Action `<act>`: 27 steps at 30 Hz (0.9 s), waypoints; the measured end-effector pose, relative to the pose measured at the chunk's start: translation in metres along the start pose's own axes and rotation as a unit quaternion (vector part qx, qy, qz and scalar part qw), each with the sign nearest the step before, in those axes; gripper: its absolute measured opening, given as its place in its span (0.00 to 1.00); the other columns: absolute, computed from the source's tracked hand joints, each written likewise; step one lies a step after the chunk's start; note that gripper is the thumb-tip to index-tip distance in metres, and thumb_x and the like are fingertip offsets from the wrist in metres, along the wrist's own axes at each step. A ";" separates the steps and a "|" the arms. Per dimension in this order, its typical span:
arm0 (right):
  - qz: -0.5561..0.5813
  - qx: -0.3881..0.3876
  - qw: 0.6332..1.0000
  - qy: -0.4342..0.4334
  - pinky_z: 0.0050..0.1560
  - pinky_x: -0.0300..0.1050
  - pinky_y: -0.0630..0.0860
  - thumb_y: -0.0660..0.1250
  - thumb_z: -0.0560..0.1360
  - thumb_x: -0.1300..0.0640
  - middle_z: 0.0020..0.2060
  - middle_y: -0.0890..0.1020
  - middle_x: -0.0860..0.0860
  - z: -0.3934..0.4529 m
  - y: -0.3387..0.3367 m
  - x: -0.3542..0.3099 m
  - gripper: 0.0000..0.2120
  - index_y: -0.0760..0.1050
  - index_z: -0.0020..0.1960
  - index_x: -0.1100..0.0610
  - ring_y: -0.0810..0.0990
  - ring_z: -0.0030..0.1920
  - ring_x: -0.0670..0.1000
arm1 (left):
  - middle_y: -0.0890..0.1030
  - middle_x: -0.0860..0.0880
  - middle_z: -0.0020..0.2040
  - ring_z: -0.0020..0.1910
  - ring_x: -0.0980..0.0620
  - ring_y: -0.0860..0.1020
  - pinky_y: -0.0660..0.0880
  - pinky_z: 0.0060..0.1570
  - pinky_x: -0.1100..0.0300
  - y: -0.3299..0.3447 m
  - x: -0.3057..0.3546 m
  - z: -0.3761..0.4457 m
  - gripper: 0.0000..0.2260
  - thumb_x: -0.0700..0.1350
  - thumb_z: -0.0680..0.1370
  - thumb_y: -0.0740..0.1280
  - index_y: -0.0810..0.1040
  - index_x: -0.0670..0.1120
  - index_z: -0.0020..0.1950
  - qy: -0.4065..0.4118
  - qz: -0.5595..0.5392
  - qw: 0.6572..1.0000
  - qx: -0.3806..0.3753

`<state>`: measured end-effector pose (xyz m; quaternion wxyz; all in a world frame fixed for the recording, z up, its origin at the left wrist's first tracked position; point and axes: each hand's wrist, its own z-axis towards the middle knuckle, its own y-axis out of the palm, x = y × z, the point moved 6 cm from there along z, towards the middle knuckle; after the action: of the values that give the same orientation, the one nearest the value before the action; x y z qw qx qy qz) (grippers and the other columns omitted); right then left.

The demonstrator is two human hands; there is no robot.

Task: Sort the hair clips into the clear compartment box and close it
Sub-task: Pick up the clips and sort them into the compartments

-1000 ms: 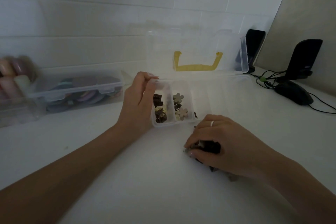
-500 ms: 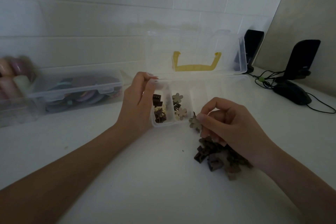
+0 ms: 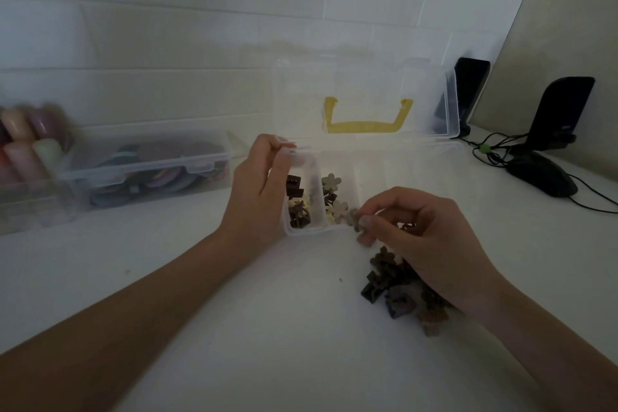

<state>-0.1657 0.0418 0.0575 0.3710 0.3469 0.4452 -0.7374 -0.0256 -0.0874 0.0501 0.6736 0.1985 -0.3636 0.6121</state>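
Observation:
The clear compartment box (image 3: 384, 157) lies open on the white table, its lid with a yellow handle (image 3: 366, 125) standing up behind. Dark square clips (image 3: 296, 197) fill the leftmost compartment; pale flower clips (image 3: 336, 202) lie in the one beside it. My left hand (image 3: 259, 191) grips the box's left end wall. My right hand (image 3: 421, 241) pinches a small flower clip (image 3: 355, 221) at the box's front rim, just right of the flower compartment. Under that hand, a pile of dark loose clips (image 3: 398, 288) rests on the table.
At the left stands a closed clear box (image 3: 147, 165) holding round coloured items, with pastel tubes (image 3: 30, 144) beside it. Black devices (image 3: 561, 114), a mouse-like object (image 3: 541, 174) and cables (image 3: 495, 150) sit at the far right by a slanted wall panel.
My right hand lifted off the clip pile with one flower clip and carried it left and up to the box's front rim. My left hand stayed on the box.

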 end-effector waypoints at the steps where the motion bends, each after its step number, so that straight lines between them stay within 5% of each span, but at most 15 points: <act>1: -0.011 0.012 1.000 -0.009 0.32 0.33 0.73 0.69 0.73 0.61 0.35 0.85 0.46 0.000 -0.001 -0.001 0.04 0.80 0.44 0.54 0.80 0.31 0.43 | 0.76 0.55 0.43 0.39 0.67 0.75 0.71 0.39 0.74 0.000 0.000 0.000 0.08 0.39 0.82 0.55 0.72 0.36 0.52 -0.002 0.001 1.000 0.000; 3: -0.057 0.026 0.998 -0.032 0.31 0.33 0.69 0.68 0.74 0.58 0.40 0.84 0.41 0.000 -0.001 -0.003 0.05 0.80 0.46 0.49 0.75 0.31 0.41 | 0.76 0.54 0.43 0.39 0.67 0.75 0.71 0.38 0.75 0.001 0.002 0.000 0.08 0.38 0.82 0.55 0.71 0.35 0.52 -0.005 0.003 1.000 0.000; 7: -0.201 -0.004 0.977 -0.076 0.46 0.24 0.65 0.65 0.75 0.52 0.48 0.73 0.25 0.006 0.011 -0.003 0.11 0.75 0.56 0.42 0.71 0.49 0.35 | 0.76 0.54 0.42 0.39 0.67 0.76 0.71 0.37 0.75 0.001 0.002 -0.001 0.07 0.38 0.82 0.55 0.71 0.36 0.52 -0.011 -0.001 1.000 0.000; 11: -0.258 -0.026 0.960 -0.106 0.52 0.22 0.61 0.65 0.75 0.52 0.53 0.74 0.33 0.014 0.020 0.000 0.14 0.72 0.60 0.42 0.67 0.54 0.35 | 0.76 0.56 0.43 0.39 0.66 0.76 0.71 0.38 0.74 0.002 -0.001 -0.001 0.07 0.39 0.82 0.55 0.71 0.38 0.52 -0.015 -0.005 1.000 -0.002; 16: -0.249 0.013 0.960 -0.128 0.50 0.24 0.64 0.64 0.77 0.55 0.48 0.75 0.33 0.012 0.007 -0.001 0.09 0.76 0.54 0.45 0.70 0.52 0.35 | 0.76 0.57 0.45 0.42 0.67 0.75 0.69 0.43 0.76 0.001 -0.002 0.000 0.07 0.41 0.81 0.55 0.71 0.41 0.50 -0.005 0.006 1.000 0.002; 20: -0.334 -0.020 0.930 -0.151 0.59 0.39 0.67 0.59 0.75 0.47 0.56 0.77 0.41 0.010 0.015 0.002 0.14 0.79 0.56 0.47 0.70 0.58 0.43 | 0.76 0.56 0.44 0.42 0.66 0.75 0.70 0.41 0.75 0.001 -0.002 0.000 0.08 0.42 0.80 0.55 0.71 0.40 0.51 -0.002 -0.002 1.000 0.002; 24: -0.291 -0.058 0.944 -0.142 0.51 0.32 0.69 0.63 0.73 0.48 0.46 0.80 0.38 0.005 0.008 -0.011 0.11 0.80 0.52 0.45 0.75 0.49 0.41 | 0.76 0.55 0.44 0.40 0.66 0.75 0.71 0.39 0.75 0.000 -0.001 0.000 0.07 0.39 0.82 0.55 0.71 0.40 0.51 -0.009 -0.004 1.000 0.002; 27: -0.299 -0.163 0.934 -0.108 0.50 0.28 0.65 0.64 0.71 0.48 0.40 0.79 0.37 -0.005 0.003 -0.014 0.11 0.78 0.52 0.40 0.74 0.49 0.40 | 0.76 0.56 0.43 0.39 0.67 0.75 0.70 0.38 0.75 0.000 0.000 -0.001 0.07 0.38 0.82 0.55 0.71 0.38 0.51 -0.016 -0.004 1.000 0.003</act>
<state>-0.1555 0.0490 0.0667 0.2311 0.0505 0.5995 -0.7646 -0.0258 -0.0871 0.0491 0.6696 0.2114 -0.3715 0.6075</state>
